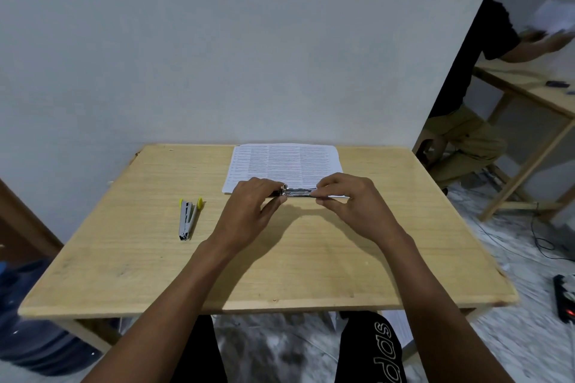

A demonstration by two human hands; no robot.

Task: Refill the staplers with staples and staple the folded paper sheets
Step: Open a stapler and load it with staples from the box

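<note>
Silver stapler (298,192) held in both hands at frame centre, over the near edge of the printed sheets (283,162).
The left hand (252,202) gripped the stapler's left end with curled fingers, and the right hand (345,196) pinched its right end. The sheets lay flat at the far edge of the wooden table (124,274). A yellow-tipped stapler (186,221) lay apart at centre left, arms splayed.

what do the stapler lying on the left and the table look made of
Stapler on the left: silvery metal, shiny, by its bright glints; its yellow end caps look like plastic. Table: pale wood or wood-look laminate, matte, with visible grain lines; which one is unclear.
</note>
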